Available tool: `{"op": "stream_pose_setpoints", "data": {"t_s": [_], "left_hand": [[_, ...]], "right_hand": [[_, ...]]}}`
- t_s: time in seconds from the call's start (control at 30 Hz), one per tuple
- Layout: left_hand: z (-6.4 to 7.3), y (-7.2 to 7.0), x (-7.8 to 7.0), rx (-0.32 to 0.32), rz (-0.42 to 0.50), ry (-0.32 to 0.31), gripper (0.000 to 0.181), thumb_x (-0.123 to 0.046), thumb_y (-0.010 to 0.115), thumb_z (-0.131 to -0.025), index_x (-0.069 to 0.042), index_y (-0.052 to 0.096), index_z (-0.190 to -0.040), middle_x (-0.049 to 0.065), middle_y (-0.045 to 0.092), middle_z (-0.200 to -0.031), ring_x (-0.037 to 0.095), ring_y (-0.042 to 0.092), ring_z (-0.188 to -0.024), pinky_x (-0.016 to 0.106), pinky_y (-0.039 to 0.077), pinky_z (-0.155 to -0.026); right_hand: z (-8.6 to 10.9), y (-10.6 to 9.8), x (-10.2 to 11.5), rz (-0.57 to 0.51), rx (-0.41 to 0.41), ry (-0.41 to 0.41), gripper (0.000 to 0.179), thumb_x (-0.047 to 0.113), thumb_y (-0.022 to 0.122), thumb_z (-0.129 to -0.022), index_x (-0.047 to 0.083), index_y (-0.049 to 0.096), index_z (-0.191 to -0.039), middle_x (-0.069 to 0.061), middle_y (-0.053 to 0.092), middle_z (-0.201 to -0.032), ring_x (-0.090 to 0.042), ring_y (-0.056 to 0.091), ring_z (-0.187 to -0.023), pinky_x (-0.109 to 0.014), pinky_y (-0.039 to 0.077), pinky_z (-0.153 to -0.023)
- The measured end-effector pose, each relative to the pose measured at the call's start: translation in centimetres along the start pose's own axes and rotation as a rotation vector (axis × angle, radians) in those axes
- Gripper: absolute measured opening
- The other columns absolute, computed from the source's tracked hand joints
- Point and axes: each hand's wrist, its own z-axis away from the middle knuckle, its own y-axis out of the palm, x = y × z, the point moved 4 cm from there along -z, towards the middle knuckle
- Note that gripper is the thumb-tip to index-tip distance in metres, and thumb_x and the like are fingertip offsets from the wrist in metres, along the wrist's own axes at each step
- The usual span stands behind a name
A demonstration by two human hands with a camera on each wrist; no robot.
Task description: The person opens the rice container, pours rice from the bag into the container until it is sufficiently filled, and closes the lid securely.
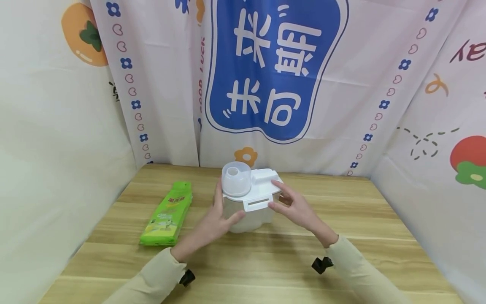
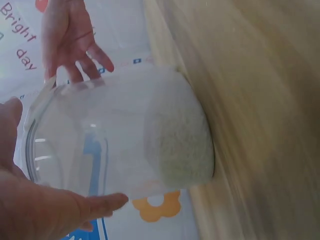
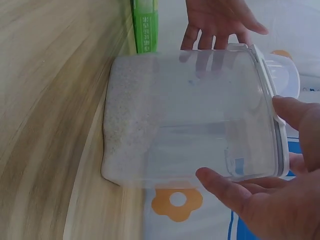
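A clear rice storage container [image 1: 246, 215] stands upright on the table, with pale grains [image 3: 127, 105] in its lower part. Its white lid [image 1: 262, 188] is on and carries a translucent measuring cup [image 1: 236, 181]. My left hand [image 1: 216, 217] holds the container's left side, thumb at the front and the other fingers partly hidden along the side. At the right, my right hand [image 1: 298, 207] holds the lid's edge and corner, thumb at the front latch [image 1: 258, 204]. In the left wrist view, the right hand [image 2: 70, 40] shows beyond the clear wall.
To the left of the container lies a green packet [image 1: 167, 215] on the wooden table [image 1: 258, 270]. Printed white cloth [image 1: 171, 105] hangs behind the table, and more cloth borders both sides.
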Motion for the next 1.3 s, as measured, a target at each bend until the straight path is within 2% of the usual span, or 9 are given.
{"op": "stream_pose_setpoints", "data": {"t_s": [0.1, 0.23, 0.47, 0.7, 0.87, 1.0, 1.17, 1.3], "left_hand": [[0.0, 0.6, 0.0, -0.030, 0.001, -0.024, 0.121, -0.037, 0.075, -0.087, -0.025, -0.026, -0.152, 0.011, -0.009, -0.165, 0.034, 0.005, -0.152, 0.058, 0.014, -0.120], [-0.2, 1.1, 0.1, -0.052, 0.004, -0.037, 0.123, -0.039, 0.077, -0.084, -0.022, -0.024, -0.153, 0.014, -0.003, -0.165, 0.035, 0.008, -0.152, 0.057, 0.016, -0.120], [-0.1, 1.4, 0.0, -0.069, -0.021, -0.020, 0.121, -0.046, 0.075, -0.083, -0.018, -0.018, -0.155, 0.017, 0.004, -0.165, 0.036, 0.014, -0.150, 0.058, 0.020, -0.119], [0.4, 1.5, -0.2, -0.070, -0.031, -0.010, 0.121, -0.049, 0.076, -0.082, -0.025, -0.017, -0.155, 0.013, 0.010, -0.165, 0.033, 0.018, -0.150, 0.058, 0.023, -0.118], [0.4, 1.7, -0.2, -0.073, -0.051, -0.019, 0.121, -0.052, 0.075, -0.081, -0.028, -0.018, -0.155, 0.012, 0.013, -0.165, 0.033, 0.022, -0.149, 0.059, 0.026, -0.116], [0.3, 1.9, -0.2, -0.085, -0.050, -0.008, 0.120, -0.051, 0.076, -0.081, -0.028, -0.016, -0.155, 0.013, 0.016, -0.164, 0.034, 0.024, -0.148, 0.061, 0.027, -0.115], [0.3, 2.1, -0.3, -0.094, -0.049, 0.007, 0.119, -0.047, 0.077, -0.082, -0.023, -0.013, -0.156, 0.014, 0.020, -0.162, 0.035, 0.026, -0.148, 0.061, 0.028, -0.115], [0.2, 1.9, -0.3, -0.109, -0.060, 0.005, 0.117, -0.043, 0.078, -0.082, -0.019, -0.009, -0.157, 0.015, 0.023, -0.161, 0.036, 0.029, -0.146, 0.060, 0.031, -0.114]], "right_hand": [[0.2, -0.1, 0.0, 0.012, -0.024, 0.008, 0.068, 0.026, 0.072, -0.090, 0.018, 0.041, -0.150, -0.024, 0.038, -0.153, -0.044, 0.052, -0.128, -0.044, 0.051, -0.098], [1.0, 0.1, -0.1, 0.030, -0.071, 0.019, 0.068, 0.030, 0.073, -0.089, 0.023, 0.043, -0.149, -0.019, 0.041, -0.152, -0.042, 0.054, -0.126, -0.043, 0.053, -0.096], [2.7, 1.1, 0.4, 0.029, -0.163, -0.010, 0.069, 0.029, 0.074, -0.088, 0.018, 0.043, -0.148, -0.015, 0.049, -0.146, -0.038, 0.061, -0.120, -0.036, 0.058, -0.089], [4.0, 1.4, 0.9, 0.063, -0.207, -0.009, 0.066, 0.028, 0.075, -0.088, 0.015, 0.046, -0.146, -0.014, 0.052, -0.142, -0.034, 0.062, -0.113, -0.041, 0.058, -0.090], [4.1, 1.4, 0.2, 0.053, -0.255, -0.044, 0.063, 0.021, 0.075, -0.088, 0.017, 0.047, -0.145, -0.015, 0.051, -0.142, -0.036, 0.059, -0.118, -0.049, 0.054, -0.095], [3.9, 1.7, -0.6, -0.021, -0.271, -0.105, 0.062, 0.010, 0.073, -0.088, 0.014, 0.046, -0.144, -0.021, 0.049, -0.144, -0.038, 0.053, -0.127, -0.051, 0.050, -0.099], [3.8, 1.8, -1.1, -0.055, -0.294, -0.127, 0.059, 0.008, 0.073, -0.088, 0.012, 0.049, -0.141, -0.025, 0.059, -0.131, -0.036, 0.060, -0.118, -0.053, 0.050, -0.097], [3.6, 1.5, -1.1, -0.041, -0.308, -0.107, 0.056, 0.010, 0.074, -0.087, 0.015, 0.053, -0.138, -0.021, 0.059, -0.132, -0.033, 0.062, -0.116, -0.048, 0.054, -0.094]]}}
